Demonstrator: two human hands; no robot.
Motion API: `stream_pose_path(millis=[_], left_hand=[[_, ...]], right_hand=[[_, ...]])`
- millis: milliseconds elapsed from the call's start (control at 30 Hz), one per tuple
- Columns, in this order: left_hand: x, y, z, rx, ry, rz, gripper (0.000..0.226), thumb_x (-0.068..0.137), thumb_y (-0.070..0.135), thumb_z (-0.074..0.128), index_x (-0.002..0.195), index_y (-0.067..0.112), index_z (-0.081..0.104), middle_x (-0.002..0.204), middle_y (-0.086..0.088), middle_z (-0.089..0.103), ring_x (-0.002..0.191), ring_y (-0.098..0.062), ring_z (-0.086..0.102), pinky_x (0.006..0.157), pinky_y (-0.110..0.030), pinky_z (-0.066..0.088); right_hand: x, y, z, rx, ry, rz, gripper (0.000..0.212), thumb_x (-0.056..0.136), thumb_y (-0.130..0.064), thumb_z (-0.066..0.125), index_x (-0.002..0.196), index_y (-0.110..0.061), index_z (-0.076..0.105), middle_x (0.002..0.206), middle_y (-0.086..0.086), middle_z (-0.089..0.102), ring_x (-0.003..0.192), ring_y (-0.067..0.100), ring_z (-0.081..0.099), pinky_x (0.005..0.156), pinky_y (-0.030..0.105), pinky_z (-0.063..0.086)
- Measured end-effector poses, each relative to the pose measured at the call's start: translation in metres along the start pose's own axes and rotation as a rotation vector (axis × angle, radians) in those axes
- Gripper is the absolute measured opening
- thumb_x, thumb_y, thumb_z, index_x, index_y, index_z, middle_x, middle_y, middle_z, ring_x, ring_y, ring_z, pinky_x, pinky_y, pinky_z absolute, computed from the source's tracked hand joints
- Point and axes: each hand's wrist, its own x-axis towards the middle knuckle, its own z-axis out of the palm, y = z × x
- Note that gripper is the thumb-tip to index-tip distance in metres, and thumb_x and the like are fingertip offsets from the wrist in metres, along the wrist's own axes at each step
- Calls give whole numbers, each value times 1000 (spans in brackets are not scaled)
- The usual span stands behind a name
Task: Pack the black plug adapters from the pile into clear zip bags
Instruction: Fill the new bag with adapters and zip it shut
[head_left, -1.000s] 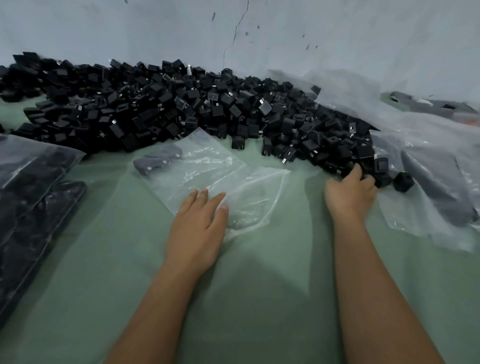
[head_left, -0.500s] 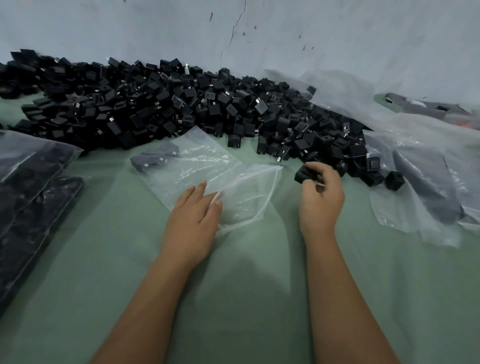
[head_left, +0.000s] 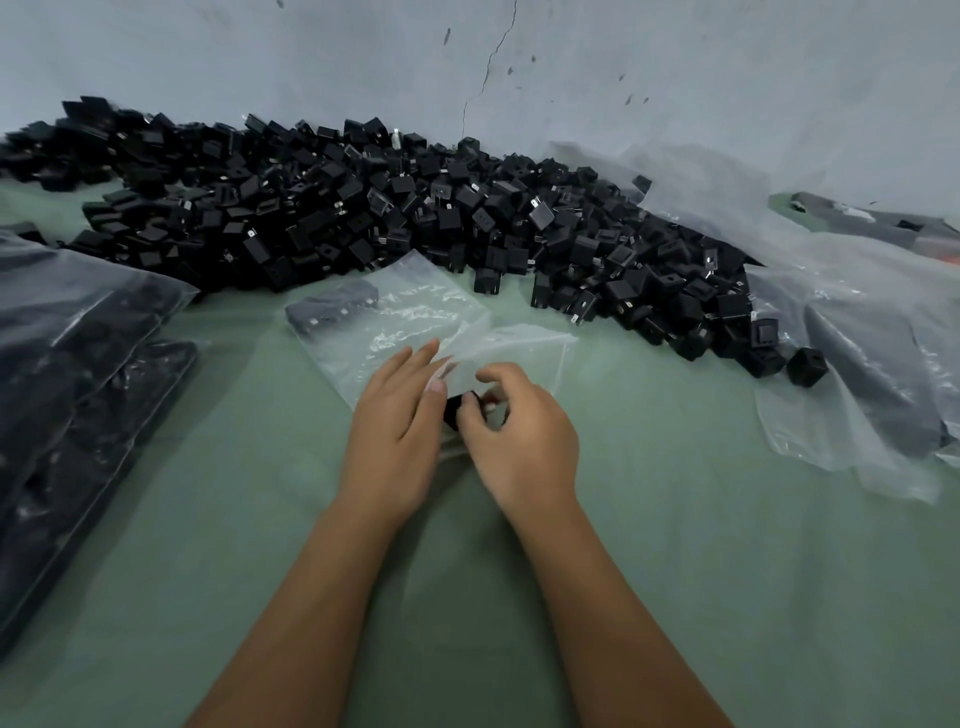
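Note:
A long pile of black plug adapters (head_left: 395, 218) lies along the wall at the back. In front of it a clear zip bag (head_left: 410, 317) lies on the green surface, with a few adapters inside at its far left corner. My left hand (head_left: 400, 431) rests on the bag's near edge, fingers straight, thumb at the opening. My right hand (head_left: 519, 436) pinches one black adapter (head_left: 457, 410) right at that opening, close against my left thumb.
Filled bags of adapters (head_left: 78, 374) are stacked at the left. Loose clear plastic sheeting (head_left: 857, 338) lies at the right, partly over the pile's end. One adapter (head_left: 807, 367) sits apart on it. The green surface (head_left: 727, 545) stretches toward me.
My right hand picked an adapter from the pile's right end and carried it left to the bag's opening. My left hand stayed on the bag.

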Motion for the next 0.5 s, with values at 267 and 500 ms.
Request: stream_pose_path(millis=[267, 500], left_hand=[[-1, 4, -3, -54, 73, 114, 34, 96, 38, 33, 124, 54, 44, 134, 29, 48, 138, 5, 32, 110, -9, 19], [1, 2, -1, -72, 99, 97, 36, 96, 38, 33, 127, 44, 51, 127, 38, 45, 136, 5, 34, 108, -6, 20]], right_hand=[[4, 4, -10, 12, 82, 27, 38, 98, -30, 36, 73, -10, 55, 76, 1, 58, 78, 21, 53, 66, 36, 40], [5, 9, -18, -21, -8, -58, 22, 72, -18, 37, 74, -12, 58, 83, -4, 59, 85, 18, 50, 68, 37, 44]])
